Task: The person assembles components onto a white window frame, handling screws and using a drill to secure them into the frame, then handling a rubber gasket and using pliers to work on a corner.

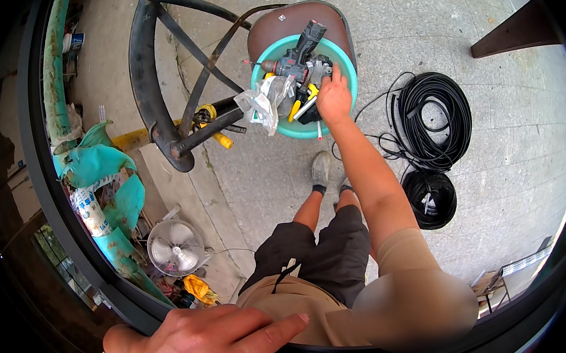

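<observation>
My right hand (335, 99) reaches over the right side of a teal basin (353, 86), two fingers stretched among the tools; I see nothing held. Beside those fingers is a dark, jumbled item (318, 68). A cordless drill (301, 56) with a dark grip leans across the basin's far side. Nearer lie a clear plastic bag (269, 104), yellow-handled tools (295, 111) and a white stick-like piece (305, 107). Close to me at the lower left, my left hand (209, 342) lies over a dark frame (130, 293), fingers extended and apart.
The basin stands on a brown-seated chair (272, 27) with a black metal back (142, 81). Coiled black cable (459, 121) and a black bucket-like container (433, 218) lie on the paving at right. A fan (176, 247) and torn green sheeting (98, 163) are at left.
</observation>
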### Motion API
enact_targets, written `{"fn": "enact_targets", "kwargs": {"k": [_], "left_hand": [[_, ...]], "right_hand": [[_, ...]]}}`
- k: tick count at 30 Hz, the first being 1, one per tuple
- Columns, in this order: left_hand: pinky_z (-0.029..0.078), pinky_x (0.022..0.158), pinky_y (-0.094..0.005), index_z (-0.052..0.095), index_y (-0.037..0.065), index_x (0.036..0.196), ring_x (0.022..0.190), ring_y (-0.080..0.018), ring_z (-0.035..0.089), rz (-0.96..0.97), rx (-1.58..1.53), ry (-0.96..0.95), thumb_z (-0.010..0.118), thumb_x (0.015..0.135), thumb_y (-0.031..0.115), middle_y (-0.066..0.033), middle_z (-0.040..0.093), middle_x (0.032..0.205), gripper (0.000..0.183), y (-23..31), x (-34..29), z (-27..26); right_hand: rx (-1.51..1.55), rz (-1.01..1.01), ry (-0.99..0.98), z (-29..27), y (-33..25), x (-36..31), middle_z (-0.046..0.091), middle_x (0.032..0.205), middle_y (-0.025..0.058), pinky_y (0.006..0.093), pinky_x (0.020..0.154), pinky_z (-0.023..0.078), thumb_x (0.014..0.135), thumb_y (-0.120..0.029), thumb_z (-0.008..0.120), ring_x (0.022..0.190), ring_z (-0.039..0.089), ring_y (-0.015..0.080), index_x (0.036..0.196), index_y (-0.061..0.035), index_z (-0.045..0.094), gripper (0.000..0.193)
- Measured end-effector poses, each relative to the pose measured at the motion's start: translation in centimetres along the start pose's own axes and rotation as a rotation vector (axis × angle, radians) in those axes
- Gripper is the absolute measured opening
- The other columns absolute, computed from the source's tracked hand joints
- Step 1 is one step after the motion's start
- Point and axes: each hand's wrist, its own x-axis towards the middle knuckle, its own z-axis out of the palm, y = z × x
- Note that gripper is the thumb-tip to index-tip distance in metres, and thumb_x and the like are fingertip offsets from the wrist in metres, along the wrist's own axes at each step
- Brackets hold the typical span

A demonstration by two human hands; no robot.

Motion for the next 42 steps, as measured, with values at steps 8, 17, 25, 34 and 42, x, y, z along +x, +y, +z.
{"fn": "enact_targets", "kwargs": {"k": [8, 17, 25, 34, 42], "left_hand": [[0.057, 0.071, -0.0471, 0.071, -0.001, 0.135, 0.080, -0.0404, 0.069, 0.000, 0.016, 0.014, 0.066, 0.100, 0.025, -0.0182, 0.070, 0.097, 0.044, 0.3, 0.1, 0.1], [0.057, 0.072, -0.0477, 0.070, -0.001, 0.135, 0.081, -0.0409, 0.069, -0.004, 0.019, 0.013, 0.064, 0.102, 0.027, -0.0180, 0.069, 0.097, 0.045, 0.1, 0.1, 0.0], [0.057, 0.072, -0.0479, 0.070, 0.000, 0.137, 0.082, -0.0411, 0.069, -0.016, 0.008, -0.009, 0.065, 0.101, 0.027, -0.0185, 0.070, 0.098, 0.045, 0.6, 0.3, -0.1], [0.057, 0.072, -0.0478, 0.070, -0.001, 0.136, 0.081, -0.0414, 0.069, -0.007, 0.004, -0.013, 0.065, 0.101, 0.026, -0.0192, 0.070, 0.098, 0.045, 0.2, 0.2, -0.1], [0.058, 0.071, -0.0471, 0.070, -0.001, 0.135, 0.079, -0.0406, 0.069, 0.002, 0.006, 0.015, 0.064, 0.102, 0.028, -0.0191, 0.070, 0.098, 0.045, 0.1, 0.0, 0.2]], "right_hand": [[0.076, -0.063, -0.116, 0.1, 1.6, 3.3, 0.065, 0.133, 0.0217, 0.0495, 0.098, 0.059, 0.097, -0.008, 0.059, 0.120, 0.065, 0.0418, 0.113, -0.0013, 0.065, 0.017], [0.189, 0.160, -0.198, 0.6, 0.2, 4.0, 0.063, 0.130, 0.0265, 0.0548, 0.099, 0.057, 0.098, -0.006, 0.061, 0.116, 0.068, 0.0466, 0.131, -0.0063, 0.065, 0.034], [0.148, -0.014, -0.180, 0.5, 1.7, 1.1, 0.074, 0.103, 0.0260, 0.0551, 0.085, 0.061, 0.098, -0.006, 0.058, 0.094, 0.074, 0.0478, 0.102, -0.0007, 0.073, 0.016], [0.156, -0.018, -0.291, -2.7, 0.5, -3.4, 0.074, 0.101, 0.0248, 0.0531, 0.086, 0.062, 0.095, -0.003, 0.060, 0.095, 0.075, 0.0438, 0.100, 0.0013, 0.072, 0.013], [0.144, 0.094, -0.224, -3.8, -0.2, -2.3, 0.069, 0.130, 0.0321, 0.0539, 0.093, 0.061, 0.096, -0.004, 0.058, 0.102, 0.075, 0.0475, 0.106, 0.0047, 0.072, 0.019]]}}
